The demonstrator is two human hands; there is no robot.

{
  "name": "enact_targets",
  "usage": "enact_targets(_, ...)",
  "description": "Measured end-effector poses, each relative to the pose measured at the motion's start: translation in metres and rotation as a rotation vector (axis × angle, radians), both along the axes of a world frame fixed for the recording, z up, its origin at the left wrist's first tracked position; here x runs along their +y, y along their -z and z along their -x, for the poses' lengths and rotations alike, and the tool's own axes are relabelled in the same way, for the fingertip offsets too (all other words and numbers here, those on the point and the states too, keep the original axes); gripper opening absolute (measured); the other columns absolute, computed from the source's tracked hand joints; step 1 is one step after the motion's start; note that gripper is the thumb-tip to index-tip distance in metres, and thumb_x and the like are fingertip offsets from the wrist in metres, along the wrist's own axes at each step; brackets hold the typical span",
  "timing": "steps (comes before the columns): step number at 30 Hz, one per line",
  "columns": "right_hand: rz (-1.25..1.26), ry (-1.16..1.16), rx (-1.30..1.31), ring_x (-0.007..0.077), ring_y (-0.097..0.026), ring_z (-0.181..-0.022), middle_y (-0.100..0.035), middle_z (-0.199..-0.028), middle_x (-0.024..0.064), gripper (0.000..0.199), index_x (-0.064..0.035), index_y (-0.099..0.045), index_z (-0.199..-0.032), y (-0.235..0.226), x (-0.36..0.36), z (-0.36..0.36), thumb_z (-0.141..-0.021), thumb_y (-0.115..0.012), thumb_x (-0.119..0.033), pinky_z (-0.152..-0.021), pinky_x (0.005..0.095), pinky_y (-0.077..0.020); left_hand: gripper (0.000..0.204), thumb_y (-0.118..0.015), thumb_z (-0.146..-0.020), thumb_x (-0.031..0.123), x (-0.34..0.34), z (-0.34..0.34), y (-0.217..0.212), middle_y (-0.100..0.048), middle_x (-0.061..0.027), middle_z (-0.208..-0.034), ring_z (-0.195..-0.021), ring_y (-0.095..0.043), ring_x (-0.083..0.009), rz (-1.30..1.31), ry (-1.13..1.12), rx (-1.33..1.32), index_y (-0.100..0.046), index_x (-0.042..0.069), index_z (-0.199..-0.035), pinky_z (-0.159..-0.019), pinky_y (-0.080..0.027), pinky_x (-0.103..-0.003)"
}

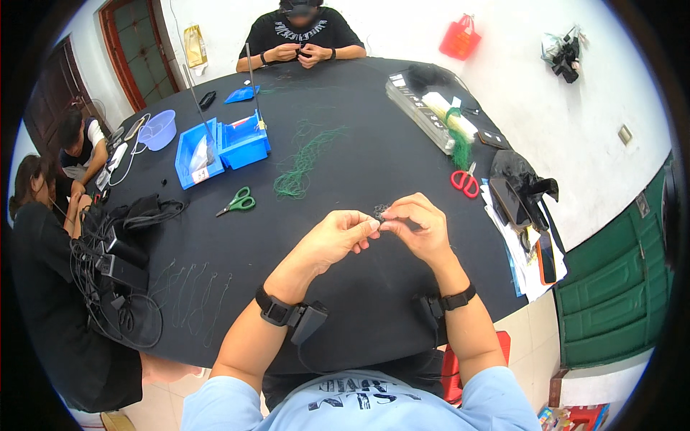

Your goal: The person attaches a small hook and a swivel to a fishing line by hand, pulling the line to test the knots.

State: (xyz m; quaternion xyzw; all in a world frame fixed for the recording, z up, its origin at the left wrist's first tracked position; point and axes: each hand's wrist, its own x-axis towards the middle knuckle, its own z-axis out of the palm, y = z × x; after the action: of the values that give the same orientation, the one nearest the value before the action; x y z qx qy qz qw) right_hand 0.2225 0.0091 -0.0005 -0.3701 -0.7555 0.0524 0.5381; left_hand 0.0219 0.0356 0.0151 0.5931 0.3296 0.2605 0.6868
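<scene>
Above the middle of the black table, my left hand (341,233) and my right hand (420,226) meet fingertip to fingertip. Both are closed in a pinch on a small tangle of thin dark line (380,210), whose loops stick up between the fingers. Its finer parts are too small to make out. Several thin dark strands with small loops (190,291) lie side by side at the left near edge. Beyond my hands spreads a loose heap of green thread (293,183), with green-handled scissors (243,200) to its left.
Blue bins (244,147) with upright rods stand far left, near a purple basin (157,131). Black cables (108,266) crowd the left edge. Red scissors (466,182), a long box (420,115) and phones on papers (528,237) lie right. Other people sit across and left.
</scene>
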Motion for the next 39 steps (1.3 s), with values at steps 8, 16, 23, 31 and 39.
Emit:
enact_targets(8, 0.396, -0.253, 0.135, 0.012, -0.061, -0.077, -0.067, -0.086, 0.0047, 0.008, -0.0036, -0.07, -0.091, 0.0, -0.004, -0.005, -0.083, -0.07, -0.007, -0.066, 0.0253, -0.0487, 0.028, -0.061, -0.094, 0.027, 0.0, 0.0, 0.0, -0.062, -0.0029, -0.087, -0.072, -0.053, -0.0062, 0.06, 0.043, 0.019, -0.063, 0.0, -0.099, -0.066, -0.045, -0.02)
enact_targets(16, 0.472, -0.395, 0.191, 0.0113, -0.06, -0.075, -0.066, -0.082, 0.0048, 0.006, -0.0032, -0.07, -0.089, -0.003, -0.005, -0.011, -0.083, -0.07, -0.004, -0.066, 0.0252, -0.0475, 0.023, -0.066, -0.091, 0.021, 0.003, 0.003, 0.002, -0.064, -0.0046, -0.086, -0.07, -0.057, -0.0085, 0.343, 0.141, -0.089, -0.062, 0.0, -0.099, -0.065, -0.048, -0.023)
enact_targets(23, 0.405, -0.319, 0.087, 0.0094, -0.057, -0.067, -0.065, -0.08, 0.0039, 0.006, -0.0041, -0.068, -0.084, -0.009, -0.007, -0.012, -0.08, -0.071, -0.005, -0.06, 0.0236, -0.0458, 0.021, -0.065, -0.092, 0.02, 0.004, 0.003, 0.007, -0.064, -0.0052, -0.085, -0.07, -0.059, -0.0095, 0.386, 0.177, -0.163, -0.063, 0.0, -0.098, -0.066, -0.05, -0.024)
enact_targets(31, 0.333, -0.204, 0.063, 0.0094, -0.057, -0.066, -0.062, -0.079, 0.0028, 0.009, -0.0047, -0.064, -0.081, -0.003, -0.007, -0.004, -0.075, -0.07, -0.003, -0.057, 0.024, -0.0459, 0.021, -0.064, -0.092, 0.019, 0.004, 0.002, 0.004, -0.063, -0.0046, -0.084, -0.071, -0.058, -0.0094, 0.385, 0.144, -0.175, -0.063, -0.001, -0.098, -0.067, -0.05, -0.024)
enact_targets(39, 0.204, -0.105, 0.117, 0.0111, -0.058, -0.062, -0.063, -0.08, 0.0048, 0.012, -0.0045, -0.063, -0.08, 0.002, -0.006, 0.004, -0.073, -0.072, -0.001, -0.057, 0.0249, -0.0469, 0.022, -0.065, -0.091, 0.016, 0.005, 0.001, 0.005, -0.064, -0.0048, -0.085, -0.072, -0.06, -0.0093, 0.42, 0.074, -0.267, -0.062, -0.003, -0.1, -0.066, -0.051, -0.022)
